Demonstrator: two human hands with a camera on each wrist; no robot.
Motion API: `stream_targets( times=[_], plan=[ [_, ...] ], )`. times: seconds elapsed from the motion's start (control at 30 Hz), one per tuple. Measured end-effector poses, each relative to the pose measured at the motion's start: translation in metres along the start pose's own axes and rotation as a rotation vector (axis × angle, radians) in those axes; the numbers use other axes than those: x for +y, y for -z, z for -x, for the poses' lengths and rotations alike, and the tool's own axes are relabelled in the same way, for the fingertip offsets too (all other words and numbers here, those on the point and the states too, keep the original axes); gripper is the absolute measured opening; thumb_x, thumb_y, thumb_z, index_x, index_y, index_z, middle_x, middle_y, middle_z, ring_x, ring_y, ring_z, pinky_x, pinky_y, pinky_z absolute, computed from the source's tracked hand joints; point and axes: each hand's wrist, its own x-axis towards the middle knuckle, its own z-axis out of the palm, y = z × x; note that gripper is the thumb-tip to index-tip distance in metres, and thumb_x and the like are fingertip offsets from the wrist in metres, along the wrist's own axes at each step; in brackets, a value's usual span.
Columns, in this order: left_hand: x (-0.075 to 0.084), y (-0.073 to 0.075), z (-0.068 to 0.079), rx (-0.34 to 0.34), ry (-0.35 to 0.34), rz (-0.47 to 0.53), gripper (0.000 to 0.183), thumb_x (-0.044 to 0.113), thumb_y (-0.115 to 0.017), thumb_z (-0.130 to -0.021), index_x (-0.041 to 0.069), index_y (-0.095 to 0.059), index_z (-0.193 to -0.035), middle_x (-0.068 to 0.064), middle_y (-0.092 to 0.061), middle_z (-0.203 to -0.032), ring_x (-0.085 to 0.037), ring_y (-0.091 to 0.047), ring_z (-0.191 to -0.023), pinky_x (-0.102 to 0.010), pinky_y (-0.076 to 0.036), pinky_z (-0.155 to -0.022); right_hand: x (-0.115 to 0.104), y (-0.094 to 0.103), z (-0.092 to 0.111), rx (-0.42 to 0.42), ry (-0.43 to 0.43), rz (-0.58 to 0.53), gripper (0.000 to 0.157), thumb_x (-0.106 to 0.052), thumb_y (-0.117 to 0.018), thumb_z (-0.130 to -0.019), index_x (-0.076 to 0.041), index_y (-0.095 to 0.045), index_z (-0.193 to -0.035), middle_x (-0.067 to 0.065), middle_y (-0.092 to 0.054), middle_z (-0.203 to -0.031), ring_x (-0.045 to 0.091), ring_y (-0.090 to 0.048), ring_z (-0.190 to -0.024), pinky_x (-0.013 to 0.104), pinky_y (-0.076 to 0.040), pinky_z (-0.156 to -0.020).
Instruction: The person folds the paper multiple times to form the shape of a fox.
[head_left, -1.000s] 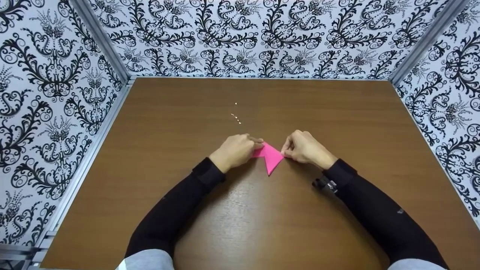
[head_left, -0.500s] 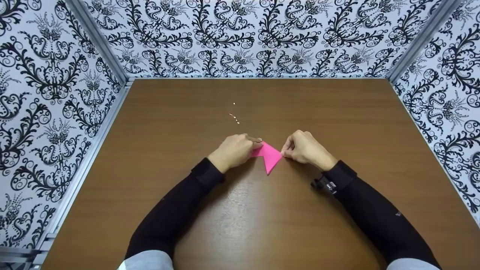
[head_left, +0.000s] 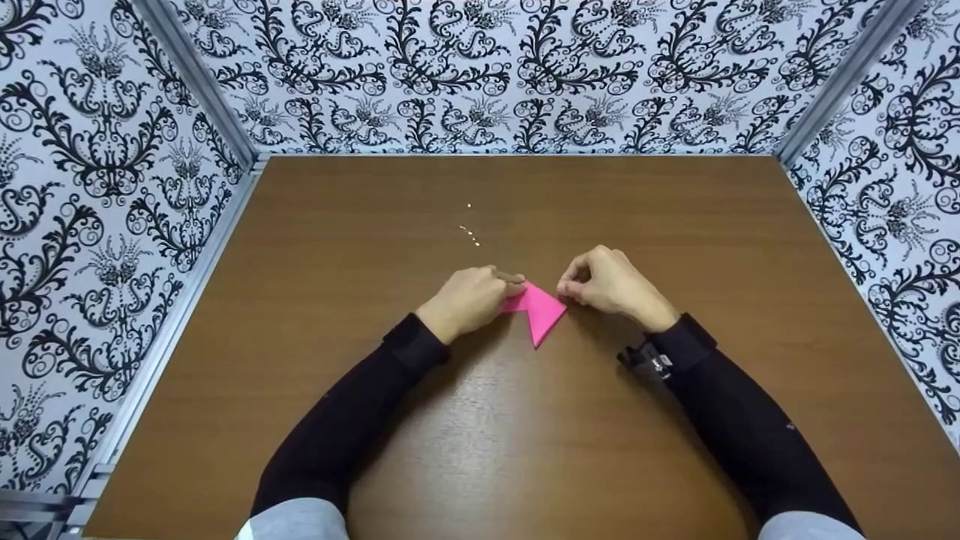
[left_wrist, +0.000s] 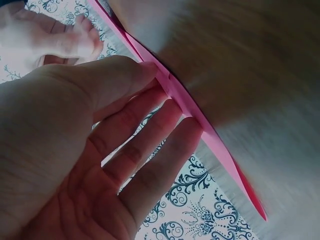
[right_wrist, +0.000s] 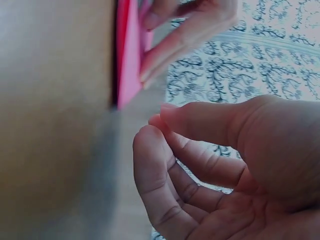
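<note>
A folded piece of pink paper (head_left: 541,311) lies flat on the table, with pointed corners to the right and toward me. My left hand (head_left: 469,301) presses its left part down; the left wrist view shows thumb and fingertips set along the pink paper (left_wrist: 192,112), the fingers only slightly bent. Just beyond the right corner is my right hand (head_left: 611,285), apart from the paper. In the right wrist view its fingers (right_wrist: 152,155) are curled, the thumb tip meets a fingertip, and nothing is held. The left hand covers the paper's left end.
Several tiny pale specks (head_left: 471,235) show on the brown table (head_left: 360,225) behind the paper. Patterned walls (head_left: 450,67) with metal corner posts (head_left: 847,82) enclose the back and both sides. A small black device (head_left: 646,361) sits at the right cuff.
My right hand has let go of the paper's right corner and lifted slightly up and away. The left hand and the paper have stayed in place.
</note>
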Motion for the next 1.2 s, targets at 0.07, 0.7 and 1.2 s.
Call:
stream_targets(
  times=[0.07, 0.7, 1.2],
  plan=[
    [0.0, 0.001, -0.001, -0.001, 0.0, 0.006, 0.032, 0.011, -0.075, -0.112, 0.016, -0.084, -0.143, -0.005, -0.081, -0.15, -0.04, -0.084, -0.121, -0.054, -0.072, -0.096, -0.003, 0.001, -0.002, 0.019, 0.02, 0.005, 0.008, -0.022, -0.086, -0.106, -0.018, -0.093, -0.104, 0.002, -0.088, -0.094, 0.017, -0.074, -0.082, 0.032, -0.058, -0.075],
    [-0.002, 0.005, 0.0, -0.008, -0.02, -0.03, 0.036, 0.033, -0.077, -0.114, 0.018, -0.082, -0.147, -0.003, -0.079, -0.154, -0.034, -0.08, -0.121, -0.05, -0.072, -0.096, -0.013, -0.036, -0.015, 0.088, 0.358, 0.169, 0.01, 0.002, -0.085, -0.098, -0.003, -0.092, -0.102, 0.014, -0.081, -0.097, 0.029, -0.077, -0.09, 0.046, -0.068, -0.081],
    [-0.01, 0.002, -0.001, -0.059, 0.005, 0.08, 0.037, 0.032, -0.079, -0.114, 0.017, -0.082, -0.147, -0.004, -0.078, -0.156, -0.033, -0.08, -0.132, -0.051, -0.07, -0.106, -0.014, -0.044, -0.014, 0.09, 0.432, 0.186, 0.015, 0.009, -0.081, -0.098, 0.001, -0.091, -0.104, 0.016, -0.083, -0.101, 0.033, -0.083, -0.096, 0.047, -0.072, -0.085]
  ],
)
